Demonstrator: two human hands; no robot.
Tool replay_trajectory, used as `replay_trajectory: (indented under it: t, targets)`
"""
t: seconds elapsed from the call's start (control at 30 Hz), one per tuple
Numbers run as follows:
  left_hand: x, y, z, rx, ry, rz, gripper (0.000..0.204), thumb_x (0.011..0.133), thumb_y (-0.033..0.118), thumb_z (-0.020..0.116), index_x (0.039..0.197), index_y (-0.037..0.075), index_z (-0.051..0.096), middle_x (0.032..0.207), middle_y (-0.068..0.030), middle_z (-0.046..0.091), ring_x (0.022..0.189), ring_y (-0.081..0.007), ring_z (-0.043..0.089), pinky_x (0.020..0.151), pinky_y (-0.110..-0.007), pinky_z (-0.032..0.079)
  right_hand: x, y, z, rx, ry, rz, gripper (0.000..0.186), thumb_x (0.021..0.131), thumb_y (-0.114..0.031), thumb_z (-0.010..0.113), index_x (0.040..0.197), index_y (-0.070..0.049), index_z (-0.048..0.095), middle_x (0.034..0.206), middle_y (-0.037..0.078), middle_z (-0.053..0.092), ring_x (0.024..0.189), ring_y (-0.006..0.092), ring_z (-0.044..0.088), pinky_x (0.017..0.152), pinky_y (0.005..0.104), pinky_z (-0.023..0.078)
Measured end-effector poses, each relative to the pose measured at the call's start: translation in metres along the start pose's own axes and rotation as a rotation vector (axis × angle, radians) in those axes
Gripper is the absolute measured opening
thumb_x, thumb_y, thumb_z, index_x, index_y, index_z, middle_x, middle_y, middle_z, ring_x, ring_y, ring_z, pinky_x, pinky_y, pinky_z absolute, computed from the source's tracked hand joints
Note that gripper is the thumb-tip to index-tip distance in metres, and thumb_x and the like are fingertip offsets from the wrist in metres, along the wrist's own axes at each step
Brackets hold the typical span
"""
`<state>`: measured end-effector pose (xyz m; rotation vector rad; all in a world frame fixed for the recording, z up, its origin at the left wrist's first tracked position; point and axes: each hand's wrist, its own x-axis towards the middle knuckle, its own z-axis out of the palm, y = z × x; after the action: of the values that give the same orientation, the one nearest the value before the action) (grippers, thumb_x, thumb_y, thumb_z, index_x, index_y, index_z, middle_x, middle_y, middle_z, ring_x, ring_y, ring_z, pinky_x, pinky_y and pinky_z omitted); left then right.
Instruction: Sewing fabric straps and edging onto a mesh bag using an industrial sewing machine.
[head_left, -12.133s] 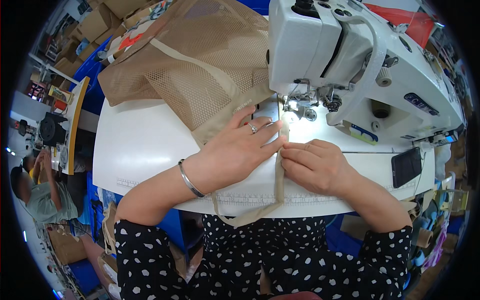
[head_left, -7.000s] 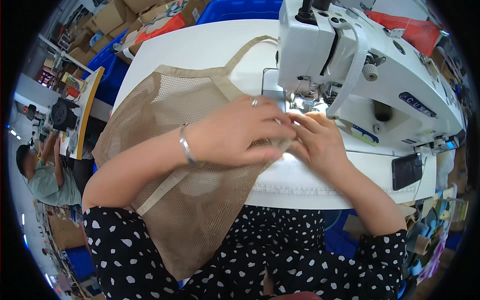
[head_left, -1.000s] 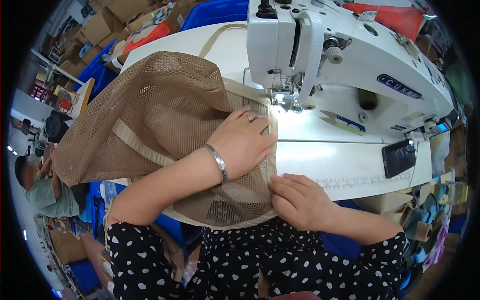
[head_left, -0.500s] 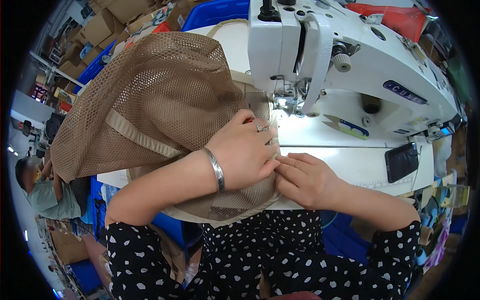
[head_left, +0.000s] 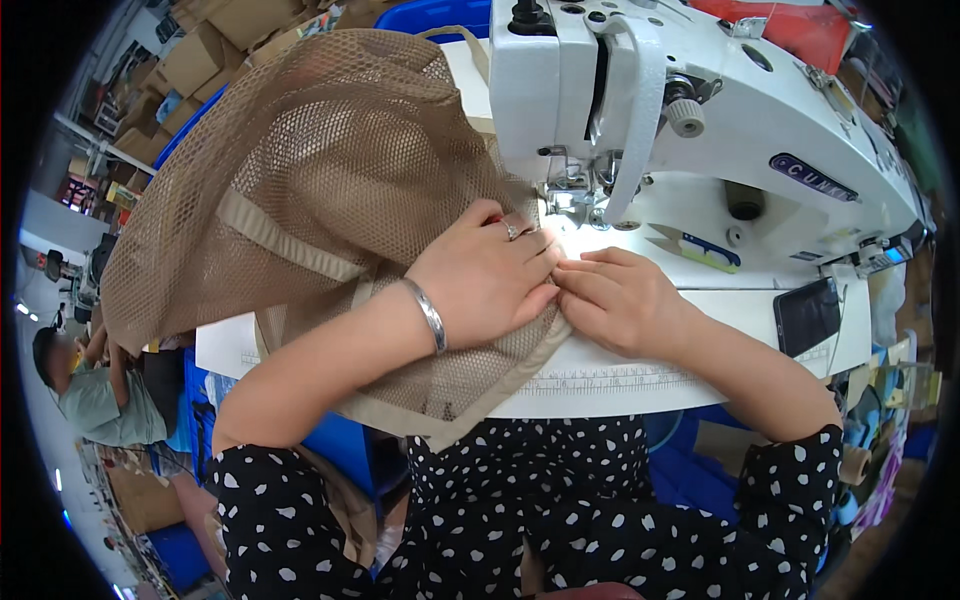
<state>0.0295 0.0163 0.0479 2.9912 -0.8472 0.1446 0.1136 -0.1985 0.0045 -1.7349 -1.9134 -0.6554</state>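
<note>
Brown mesh fabric point(head_left: 370, 190) is touched by left hand point(head_left: 480, 278) and right hand point(head_left: 628, 308) together, grip unclear; the white sewing machine's point(head_left: 745, 115) dark-blue oval badge point(head_left: 813, 177) is pale-lettered.

"From out here, what finishes do I have?"
"I see rough, matt mesh cloth point(head_left: 300, 160), smoother fabric binding point(head_left: 515, 378), a glossy sewing machine point(head_left: 690, 130) and a shiny metal bracelet point(head_left: 428, 316)."

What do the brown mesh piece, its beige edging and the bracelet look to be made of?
Brown mesh piece: probably synthetic netting, mostly matte; it shows regular open holes and soft folds.
Beige edging: likely woven fabric, matte, a flat strip along the mesh's border; the fibre can't be told.
Bracelet: apparently metal, polished, silver-coloured with bright highlights.
</note>
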Motion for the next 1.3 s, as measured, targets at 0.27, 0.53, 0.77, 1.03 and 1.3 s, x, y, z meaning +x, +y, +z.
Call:
replay_trajectory:
  t: [0.27,0.53,0.77,1.03,1.3]
  targets:
    - [0.007,-0.029,0.003,0.146,0.140,0.131,0.036,0.091,0.031,0.063,0.120,0.009,0.067,0.122,-0.0062,0.063,0.121,-0.0217,0.056,0.105,-0.043,0.040,0.009,0.001,0.009,-0.027,0.036,0.101,0.026,0.073,-0.017,0.074,0.089,0.002,0.066,0.102,0.016,0.069,0.096,0.0274,0.070,0.084,0.0384,0.057]
    - [-0.038,-0.018,0.013,-0.076,0.135,0.087,0.053,0.091,0.032,0.064,0.141,0.014,0.057,0.148,-0.0064,0.052,0.140,-0.0284,0.044,0.117,-0.049,0.031,0.011,-0.003,0.006,-0.008,-0.055,0.431,0.021,0.082,-0.012,0.076,0.103,-0.006,0.072,0.113,0.007,0.072,0.107,0.0261,0.068,0.079,0.0382,0.053]
    - [-0.036,0.015,0.035,-0.126,0.057,-0.232,0.059,0.095,0.029,0.060,0.151,0.014,0.046,0.163,-0.0055,0.034,0.152,-0.0309,0.024,0.119,-0.053,0.024,0.011,0.004,0.005,0.103,-0.062,0.508,0.018,0.086,-0.005,0.070,0.103,-0.002,0.072,0.118,0.011,0.072,0.107,0.0309,0.067,0.086,0.0398,0.055]
    - [-0.029,0.037,0.039,-0.325,0.042,-0.430,0.057,0.098,0.029,0.057,0.152,0.013,0.045,0.166,-0.0085,0.027,0.154,-0.0337,0.019,0.120,-0.054,0.021,0.009,0.005,0.006,0.090,-0.097,0.545,0.017,0.092,-0.009,0.064,0.108,-0.008,0.070,0.122,0.001,0.072,0.086,0.0209,0.068,0.077,0.0387,0.039]
    - [-0.016,0.041,0.045,-0.338,0.131,-0.527,0.053,0.097,0.028,0.059,0.147,0.013,0.051,0.163,-0.0107,0.033,0.153,-0.0356,0.021,0.119,-0.057,0.022,0.008,0.004,0.007,0.057,-0.086,0.534,0.018,0.091,-0.008,0.065,0.108,-0.008,0.070,0.117,0.002,0.071,0.081,0.0233,0.066,0.076,0.0389,0.040]
